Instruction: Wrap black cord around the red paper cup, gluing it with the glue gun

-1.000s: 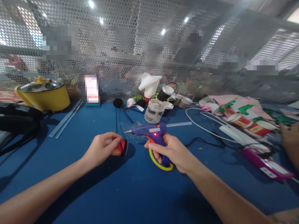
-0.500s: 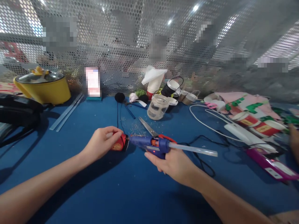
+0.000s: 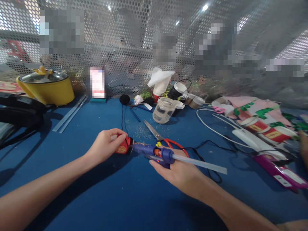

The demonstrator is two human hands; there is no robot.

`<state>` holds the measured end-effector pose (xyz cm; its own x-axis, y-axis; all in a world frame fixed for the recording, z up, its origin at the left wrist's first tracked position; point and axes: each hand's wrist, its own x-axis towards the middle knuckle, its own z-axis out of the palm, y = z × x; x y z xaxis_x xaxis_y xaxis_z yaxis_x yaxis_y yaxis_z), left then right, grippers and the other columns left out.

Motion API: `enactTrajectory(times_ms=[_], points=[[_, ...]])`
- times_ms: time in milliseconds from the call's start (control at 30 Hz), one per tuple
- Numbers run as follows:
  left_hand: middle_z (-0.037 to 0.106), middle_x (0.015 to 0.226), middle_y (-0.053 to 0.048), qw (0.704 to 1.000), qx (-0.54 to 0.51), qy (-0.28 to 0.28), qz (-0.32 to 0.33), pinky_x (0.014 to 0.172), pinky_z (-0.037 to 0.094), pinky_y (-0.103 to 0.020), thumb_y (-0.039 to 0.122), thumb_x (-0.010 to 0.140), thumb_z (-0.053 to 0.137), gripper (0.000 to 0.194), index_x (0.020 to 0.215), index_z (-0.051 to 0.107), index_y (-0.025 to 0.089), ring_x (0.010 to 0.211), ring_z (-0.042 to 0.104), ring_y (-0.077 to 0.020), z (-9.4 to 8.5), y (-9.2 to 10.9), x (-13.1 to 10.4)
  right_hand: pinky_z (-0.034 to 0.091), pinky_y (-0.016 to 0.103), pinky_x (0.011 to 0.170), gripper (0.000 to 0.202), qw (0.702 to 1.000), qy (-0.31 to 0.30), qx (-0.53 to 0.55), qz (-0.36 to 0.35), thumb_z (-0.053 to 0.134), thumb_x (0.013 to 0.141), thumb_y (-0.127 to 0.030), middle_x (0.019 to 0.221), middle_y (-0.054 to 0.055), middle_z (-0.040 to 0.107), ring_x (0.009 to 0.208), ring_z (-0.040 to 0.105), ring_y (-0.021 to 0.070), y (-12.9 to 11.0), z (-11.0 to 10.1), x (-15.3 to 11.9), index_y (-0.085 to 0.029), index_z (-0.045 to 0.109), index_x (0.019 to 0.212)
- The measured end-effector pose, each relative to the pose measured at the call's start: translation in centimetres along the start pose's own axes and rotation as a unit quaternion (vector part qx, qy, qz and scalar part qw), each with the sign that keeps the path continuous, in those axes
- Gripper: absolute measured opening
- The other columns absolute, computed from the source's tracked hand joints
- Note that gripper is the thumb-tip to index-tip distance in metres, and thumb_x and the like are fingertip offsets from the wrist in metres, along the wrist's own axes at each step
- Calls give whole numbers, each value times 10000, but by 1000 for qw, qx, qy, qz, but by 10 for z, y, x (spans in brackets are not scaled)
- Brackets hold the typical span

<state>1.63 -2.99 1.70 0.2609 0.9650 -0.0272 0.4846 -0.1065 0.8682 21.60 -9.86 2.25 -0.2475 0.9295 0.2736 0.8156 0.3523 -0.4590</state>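
My left hand [image 3: 108,145] is closed around a red paper cup [image 3: 123,146] lying on its side, its black-banded end turned to the right. Black yarn [image 3: 122,118] runs from a black ball of yarn [image 3: 124,99] down to the cup. In my right hand [image 3: 180,170] is a blue hot glue gun [image 3: 151,152], its nozzle at the cup's black end; whether it touches I cannot tell. A clear glue stick [image 3: 199,163] sticks out of the gun's back. Scissors with red handles [image 3: 172,142] lie open just behind the gun.
A clear plastic jar [image 3: 164,110], yarn-wrapped cups [image 3: 176,90] and a stack of paper cups [image 3: 160,86] stand at the back. Left are a yellow pot [image 3: 51,91], glue sticks [image 3: 69,115] and a phone [image 3: 97,82]. Cables, a white power strip [image 3: 255,141] and a purple device [image 3: 276,171] lie right.
The glue gun has tilted, its back end and glue stick dropping slightly. More of the cup's black band and the red scissor handles now show. My left hand still grips the cup.
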Motion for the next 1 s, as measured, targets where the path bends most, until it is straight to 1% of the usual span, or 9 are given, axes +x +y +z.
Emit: enactTrajectory(times_ms=[133, 267, 333, 600, 867, 1000], points=[[599, 596, -6, 1000, 11, 3, 4, 450, 341, -174, 407, 716, 501, 305, 771, 620, 132, 501, 474, -97, 0, 1, 0, 447, 227, 507, 89, 1000, -1, 13, -16, 506, 739, -231, 619, 1, 607, 558, 579, 142, 1, 0, 0, -204, 531, 658], [616, 608, -12, 1000, 14, 3, 12, 453, 350, -178, 410, 721, 493, 311, 781, 624, 134, 511, 495, -106, 0, 1, 0, 426, 219, 499, 90, 998, 29, 9, -54, 522, 731, -209, 608, -13, 591, 542, 566, 132, 4, 3, -2, -215, 501, 644], [622, 613, -18, 1000, 19, 6, 14, 453, 354, -179, 412, 721, 493, 317, 781, 626, 131, 520, 504, -112, 0, 0, 1, 421, 218, 504, 82, 998, 34, 10, -52, 523, 734, -206, 621, -13, 590, 552, 563, 131, 5, 4, -3, -214, 495, 658], [657, 686, -37, 999, 27, 7, 21, 494, 396, -195, 407, 728, 487, 316, 798, 634, 137, 588, 558, -141, 2, -2, -1, 405, 223, 521, 133, 999, -34, 29, -9, 513, 740, -185, 612, -19, 560, 559, 538, 120, -4, -4, -2, -197, 457, 621], [652, 677, -31, 999, 18, 6, 28, 500, 403, -193, 384, 738, 483, 289, 783, 628, 138, 589, 562, -136, 2, 1, -1, 405, 236, 500, 117, 997, -61, 41, 20, 485, 754, -188, 614, -7, 554, 540, 523, 124, -7, -6, -3, -195, 472, 638], [654, 681, -32, 999, 22, 9, 32, 512, 412, -200, 388, 740, 478, 291, 778, 628, 141, 605, 571, -144, 3, 0, -1, 404, 231, 492, 135, 997, -55, 42, 16, 490, 749, -196, 607, -14, 552, 533, 520, 119, -7, -6, -2, -201, 453, 619]])
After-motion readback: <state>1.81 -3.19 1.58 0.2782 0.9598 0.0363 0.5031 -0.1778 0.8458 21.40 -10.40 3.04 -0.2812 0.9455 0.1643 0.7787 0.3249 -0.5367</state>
